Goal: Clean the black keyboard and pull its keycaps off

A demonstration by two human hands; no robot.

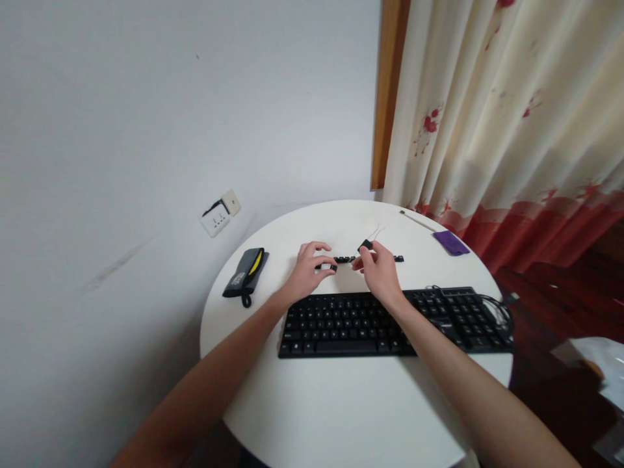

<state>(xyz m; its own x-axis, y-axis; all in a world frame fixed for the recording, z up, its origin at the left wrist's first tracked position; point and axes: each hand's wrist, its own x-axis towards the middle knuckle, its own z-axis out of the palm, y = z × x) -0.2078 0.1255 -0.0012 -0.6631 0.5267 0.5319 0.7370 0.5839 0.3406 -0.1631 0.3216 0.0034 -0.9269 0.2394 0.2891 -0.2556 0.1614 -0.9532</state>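
Beyond keyboard (336, 325), keycap row (342, 259), running left-right

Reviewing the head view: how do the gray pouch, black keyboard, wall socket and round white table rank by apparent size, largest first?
1. Round white table
2. Black keyboard
3. Gray pouch
4. Wall socket, set farther back, so its true size is unsure

Pale legends (312, 325) on the black keyboard (370, 325), whitish mark (238, 279) on the grey pouch (247, 264), all illegible
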